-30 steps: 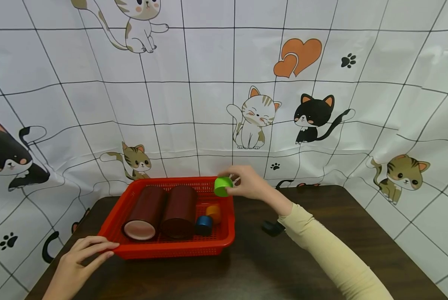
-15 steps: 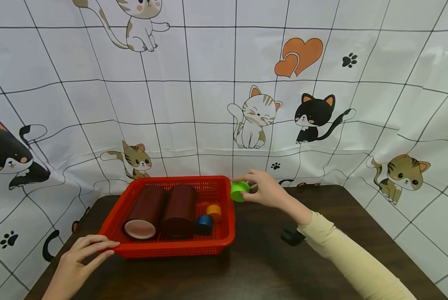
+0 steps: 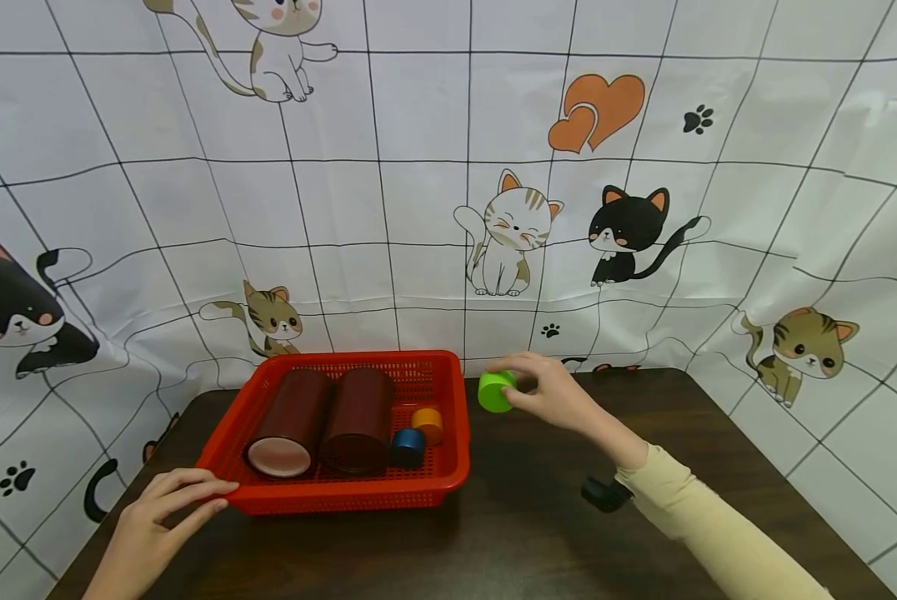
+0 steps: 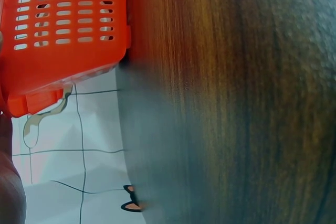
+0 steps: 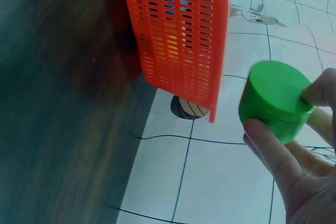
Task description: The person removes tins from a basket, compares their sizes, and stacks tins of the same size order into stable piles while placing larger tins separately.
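Note:
In the head view, my left hand point(image 3: 156, 525) holds the near left corner of a red perforated plastic basket point(image 3: 343, 498), with fingers on the rim and thumb against the front. Just right of the basket, my right hand point(image 3: 549, 396) pinches a small green round container point(image 3: 496, 392) above the table. The right wrist view shows the green container's smooth flat end and a seam around its side, between thumb and fingers. Inside the basket lie two large dark brown cylinders point(image 3: 291, 421), one with a pale end. Beside them sit a blue-topped small cylinder point(image 3: 408, 448) and an orange one point(image 3: 428, 425).
The basket stands on the left part of a dark wood-grain table point(image 3: 538, 533). A white sheet with grid lines and cartoon cats point(image 3: 418, 208) hangs behind the table and along its sides. A small black device point(image 3: 606, 493) is near my right wrist.
My right hand has carried the green container from over the basket's right rim rightward and slightly down, clear of the basket. My left hand and the basket have stayed in place.

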Motion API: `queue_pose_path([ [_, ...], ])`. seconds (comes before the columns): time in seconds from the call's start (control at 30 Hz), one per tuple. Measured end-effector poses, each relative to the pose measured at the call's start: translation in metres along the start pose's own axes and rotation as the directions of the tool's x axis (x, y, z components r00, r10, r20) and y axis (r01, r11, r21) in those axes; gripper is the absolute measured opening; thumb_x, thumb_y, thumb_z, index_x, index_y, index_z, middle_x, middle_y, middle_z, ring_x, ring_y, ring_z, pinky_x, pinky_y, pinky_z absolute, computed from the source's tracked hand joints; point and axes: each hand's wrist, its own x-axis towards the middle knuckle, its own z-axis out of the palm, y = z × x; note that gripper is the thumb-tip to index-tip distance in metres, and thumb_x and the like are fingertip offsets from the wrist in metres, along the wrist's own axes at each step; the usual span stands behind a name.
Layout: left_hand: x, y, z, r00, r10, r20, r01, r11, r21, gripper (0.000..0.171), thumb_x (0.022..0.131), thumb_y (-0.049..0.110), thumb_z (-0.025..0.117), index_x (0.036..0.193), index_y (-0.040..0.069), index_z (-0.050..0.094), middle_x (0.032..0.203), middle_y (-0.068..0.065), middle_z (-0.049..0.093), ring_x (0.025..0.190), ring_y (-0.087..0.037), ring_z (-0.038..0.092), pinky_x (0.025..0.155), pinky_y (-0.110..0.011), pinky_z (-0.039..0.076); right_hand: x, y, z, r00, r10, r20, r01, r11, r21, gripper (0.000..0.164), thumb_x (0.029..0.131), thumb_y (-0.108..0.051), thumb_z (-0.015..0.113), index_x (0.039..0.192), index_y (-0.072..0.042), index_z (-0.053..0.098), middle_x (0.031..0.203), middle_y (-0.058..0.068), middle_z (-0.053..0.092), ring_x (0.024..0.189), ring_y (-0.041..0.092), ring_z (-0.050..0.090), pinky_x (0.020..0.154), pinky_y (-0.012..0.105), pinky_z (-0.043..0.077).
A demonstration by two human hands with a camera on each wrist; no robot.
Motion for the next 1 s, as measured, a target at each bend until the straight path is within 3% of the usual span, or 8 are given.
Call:
queue_pose_path([
  [0.13,0.000,0.000,0.000,1.000,0.006,0.000,-0.006,1.000,0.003,0.055,0.063,-0.010,0.085,0.101,0.030,0.077,0.102,0.015,0.063,0.100,0.008,0.045,0.086,-0.002,0.032,-0.004,0.005,0.002,0.998,0.061,-0.024,-0.060,0.997,0.048,0.036,0.089,-0.011,0.069,0.124,-0.020,0.067,0.110,0.000,0.072,0.091,0.012,0.070,0.069,0.026,0.055],
  [0.3,-0.001,0.000,-0.001,1.000,0.011,-0.002,-0.011,1.000,0.000,0.055,0.063,-0.010,0.085,0.102,0.029,0.077,0.102,0.014,0.063,0.101,0.009,0.045,0.086,-0.001,0.032,-0.007,0.007,0.005,0.995,0.098,-0.024,-0.093,0.985,0.142,0.041,0.087,-0.011,0.074,0.126,-0.019,0.064,0.114,0.005,0.071,0.095,0.020,0.072,0.070,0.023,0.058],
  [0.4,-0.001,0.000,0.000,1.000,0.010,-0.002,-0.010,1.000,-0.001,0.055,0.063,-0.010,0.085,0.102,0.029,0.077,0.102,0.014,0.063,0.100,0.009,0.045,0.086,-0.001,0.033,-0.008,0.008,0.005,0.997,0.069,-0.033,-0.065,0.991,0.119,0.046,0.088,-0.008,0.072,0.131,-0.018,0.062,0.118,0.006,0.070,0.097,0.021,0.071,0.073,0.023,0.057],
  [0.57,-0.002,-0.002,0.000,1.000,-0.022,0.009,0.022,1.000,-0.006,0.051,0.065,-0.007,0.085,0.101,0.028,0.078,0.102,0.013,0.063,0.101,0.009,0.044,0.086,-0.002,0.032,-0.010,0.008,0.005,0.999,0.011,-0.049,-0.009,1.000,0.028,0.048,0.089,-0.007,0.069,0.135,-0.018,0.062,0.126,0.002,0.068,0.107,0.018,0.066,0.088,0.035,0.056],
  [0.77,-0.002,-0.002,0.000,0.999,-0.032,0.009,0.032,0.999,-0.001,0.051,0.066,-0.007,0.085,0.102,0.030,0.077,0.103,0.015,0.063,0.101,0.009,0.044,0.087,-0.001,0.031,-0.013,0.008,0.007,0.994,0.109,-0.005,-0.107,0.982,0.157,0.064,0.078,-0.008,0.083,0.136,-0.018,0.058,0.129,0.010,0.060,0.108,0.026,0.064,0.079,0.028,0.059],
  [1.0,-0.002,-0.001,-0.001,0.999,-0.049,0.019,0.049,0.999,0.002,0.049,0.067,-0.004,0.085,0.101,0.029,0.077,0.102,0.015,0.063,0.101,0.010,0.044,0.087,-0.001,0.031,-0.017,0.012,0.011,0.990,0.143,-0.014,-0.140,0.982,0.124,0.069,0.074,-0.002,0.085,0.136,-0.014,0.057,0.131,0.011,0.058,0.104,0.028,0.066,0.078,0.027,0.059],
])
